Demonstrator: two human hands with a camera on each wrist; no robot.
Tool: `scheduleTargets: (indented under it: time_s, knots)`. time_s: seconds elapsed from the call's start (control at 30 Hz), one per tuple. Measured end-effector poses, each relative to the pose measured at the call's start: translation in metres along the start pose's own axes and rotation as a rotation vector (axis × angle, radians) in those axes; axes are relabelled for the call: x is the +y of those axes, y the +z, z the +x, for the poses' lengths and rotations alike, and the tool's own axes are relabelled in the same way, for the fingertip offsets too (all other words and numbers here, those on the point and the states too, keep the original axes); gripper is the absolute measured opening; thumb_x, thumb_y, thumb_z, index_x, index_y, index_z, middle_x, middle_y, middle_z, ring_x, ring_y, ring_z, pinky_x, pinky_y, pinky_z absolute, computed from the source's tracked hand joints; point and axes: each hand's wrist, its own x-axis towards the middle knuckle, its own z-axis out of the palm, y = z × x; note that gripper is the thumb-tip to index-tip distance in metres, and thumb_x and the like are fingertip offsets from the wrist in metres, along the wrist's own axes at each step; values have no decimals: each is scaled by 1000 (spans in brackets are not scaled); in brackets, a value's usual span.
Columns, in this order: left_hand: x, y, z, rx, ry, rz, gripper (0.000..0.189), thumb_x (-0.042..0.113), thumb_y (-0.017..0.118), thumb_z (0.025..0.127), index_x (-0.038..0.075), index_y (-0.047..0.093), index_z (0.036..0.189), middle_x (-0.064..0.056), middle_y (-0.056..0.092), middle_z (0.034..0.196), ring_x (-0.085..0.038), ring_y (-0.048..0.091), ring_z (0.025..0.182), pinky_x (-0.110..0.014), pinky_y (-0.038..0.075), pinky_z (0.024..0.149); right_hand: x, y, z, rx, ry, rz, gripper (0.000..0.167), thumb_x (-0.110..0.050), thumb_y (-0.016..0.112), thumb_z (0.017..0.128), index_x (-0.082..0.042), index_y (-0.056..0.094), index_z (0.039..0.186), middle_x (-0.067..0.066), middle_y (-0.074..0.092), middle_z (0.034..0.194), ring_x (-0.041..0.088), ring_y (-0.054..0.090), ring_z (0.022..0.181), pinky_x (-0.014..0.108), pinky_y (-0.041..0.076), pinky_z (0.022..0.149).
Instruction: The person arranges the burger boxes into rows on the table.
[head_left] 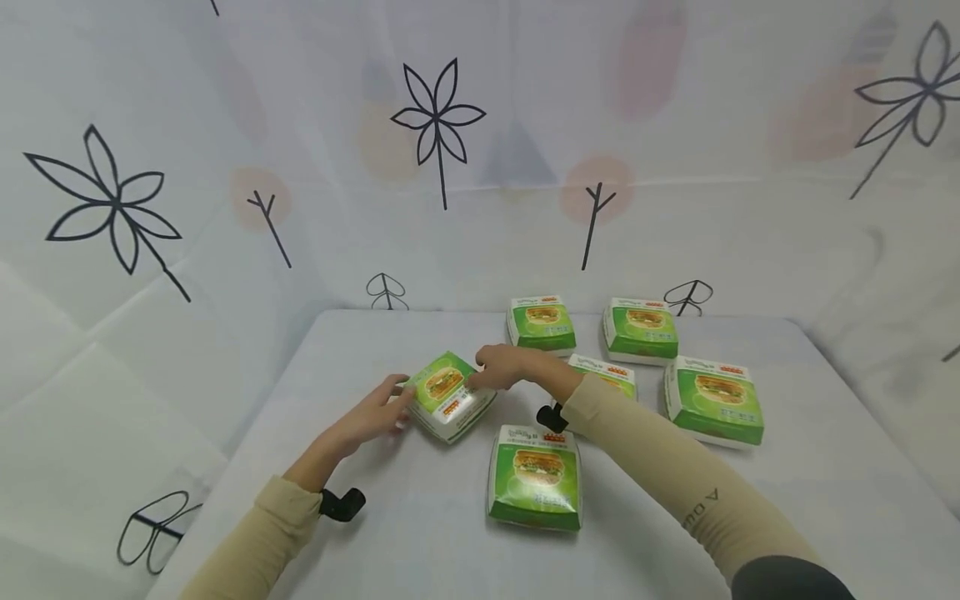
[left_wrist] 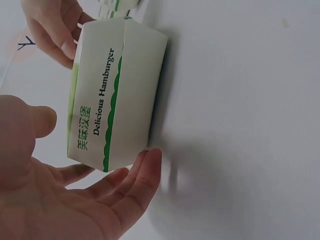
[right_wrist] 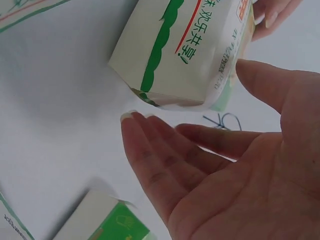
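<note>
A green and white hamburger box (head_left: 441, 392) sits turned at an angle on the white table, left of the other boxes. My left hand (head_left: 372, 414) is at its left corner, the fingers loosely bent and spread. In the left wrist view the fingertips (left_wrist: 150, 165) lie right at the box's lower end, with the thumb off to one side. At the opposite corner is my right hand (head_left: 507, 367). The right wrist view shows its fingers (right_wrist: 160, 160) nearly straight beside the box's end (right_wrist: 165, 55), the thumb near the top edge.
Similar hamburger boxes stand to the right: one in front (head_left: 536, 479), one partly hidden under the right forearm (head_left: 600, 369), two at the back (head_left: 542, 323) (head_left: 641, 330) and one at far right (head_left: 714, 400). A patterned white cloth (head_left: 465, 250) hangs behind the table.
</note>
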Motion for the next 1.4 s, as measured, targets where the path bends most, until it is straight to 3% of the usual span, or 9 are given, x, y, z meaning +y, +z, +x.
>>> scheduleTargets:
  time_s: [0.17, 0.37, 0.47, 0.67, 0.83, 1.13, 1.4]
  knots:
    - [0, 4, 4, 0, 24, 0, 58, 41, 44, 110, 10, 33, 157, -22, 43, 153, -26, 64, 109, -38, 57, 85, 1, 1, 1, 8, 17, 2, 55, -38, 54, 106, 4, 50, 141, 16, 61, 126, 20, 63, 91, 44, 56, 89]
    - [-2, 4, 16, 21, 26, -16, 57, 39, 41, 111, 9, 30, 158, -24, 38, 157, -27, 63, 109, -38, 57, 86, -4, 6, -2, -26, -7, 7, 35, -37, 55, 106, -3, 63, 104, 15, 69, 99, 30, 68, 91, 46, 57, 87]
    - [-3, 3, 18, 26, 23, -10, 59, 41, 40, 111, 9, 27, 159, -24, 37, 158, -28, 62, 111, -38, 57, 87, -2, 6, -2, -28, -15, 15, 33, -37, 56, 106, -6, 62, 94, 15, 70, 94, 33, 69, 94, 46, 58, 86]
    - [1, 7, 9, 59, -17, 7, 66, 46, 42, 109, 10, 23, 161, -20, 41, 155, -28, 62, 116, -40, 57, 90, 4, 0, -4, -1, 8, 46, 36, -37, 57, 105, -1, 60, 108, 9, 63, 92, 26, 67, 86, 48, 56, 88]
    - [8, 13, 3, 41, -24, -11, 70, 46, 45, 109, 6, 20, 161, -21, 41, 155, -29, 62, 118, -41, 57, 91, 8, -5, -5, 24, 14, 90, 40, -33, 55, 106, 3, 56, 123, 10, 61, 98, 20, 63, 81, 46, 56, 89]
    - [5, 11, 14, 36, -20, -10, 61, 40, 43, 110, 9, 27, 160, -22, 45, 152, -26, 65, 108, -39, 58, 86, 4, 5, -4, -3, 5, 104, 29, -30, 55, 106, -3, 63, 101, 12, 70, 96, 24, 69, 86, 44, 58, 87]
    - [3, 7, 13, 63, -10, 9, 64, 44, 43, 110, 11, 26, 161, -22, 44, 154, -26, 65, 111, -41, 57, 90, 5, 5, -7, 8, -2, 135, 31, -32, 56, 105, -2, 61, 98, 20, 70, 103, 33, 70, 94, 46, 58, 88]
